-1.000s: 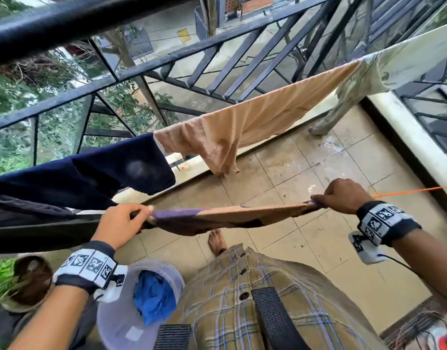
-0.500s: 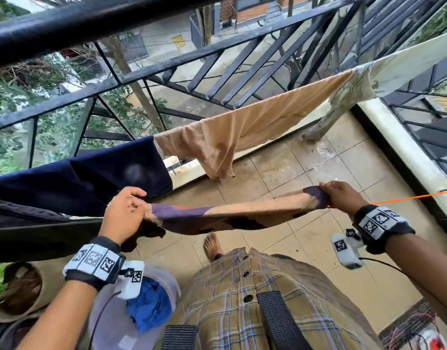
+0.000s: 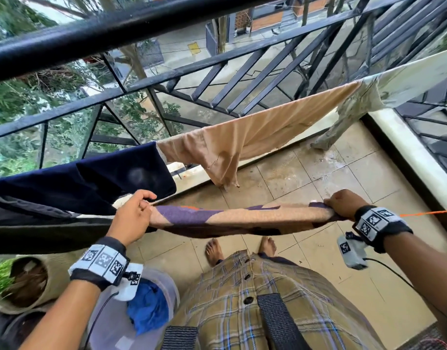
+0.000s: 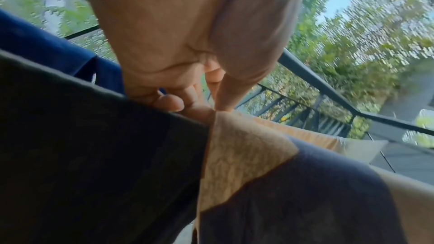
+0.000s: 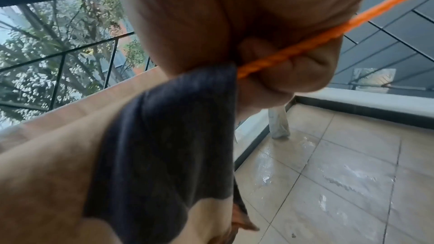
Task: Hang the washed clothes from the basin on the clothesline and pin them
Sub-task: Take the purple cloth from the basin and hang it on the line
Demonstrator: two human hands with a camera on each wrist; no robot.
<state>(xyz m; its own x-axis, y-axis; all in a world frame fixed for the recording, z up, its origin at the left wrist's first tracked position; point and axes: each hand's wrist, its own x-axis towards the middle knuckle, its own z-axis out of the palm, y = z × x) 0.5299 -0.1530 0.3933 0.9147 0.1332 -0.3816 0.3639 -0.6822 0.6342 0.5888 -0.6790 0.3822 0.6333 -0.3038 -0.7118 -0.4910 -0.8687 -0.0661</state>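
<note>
A purple-and-tan patterned cloth [image 3: 232,218] lies draped along the orange clothesline [image 3: 429,212] between my two hands. My left hand [image 3: 139,210] pinches its left end, next to a black garment [image 3: 40,231] hung on the same line. My right hand [image 3: 343,204] grips the cloth's right end together with the line; the right wrist view shows the orange clothesline [image 5: 305,44] running under my curled fingers above the cloth [image 5: 164,136]. In the left wrist view my fingertips [image 4: 173,102] meet the cloth's edge [image 4: 246,155]. The pale basin [image 3: 116,322] by my left leg holds a blue garment [image 3: 149,306].
A tan shirt [image 3: 255,137], a navy garment [image 3: 91,178] and a whitish cloth [image 3: 406,82] hang on a farther line by the black railing [image 3: 141,24]. A plant pot [image 3: 28,281] stands at the lower left. My bare feet [image 3: 215,251] stand on wet floor tiles [image 3: 318,173].
Both hands have slid a little along the line, spreading the patterned cloth wider. The left hand's grip shifted to a pinch at the cloth's end.
</note>
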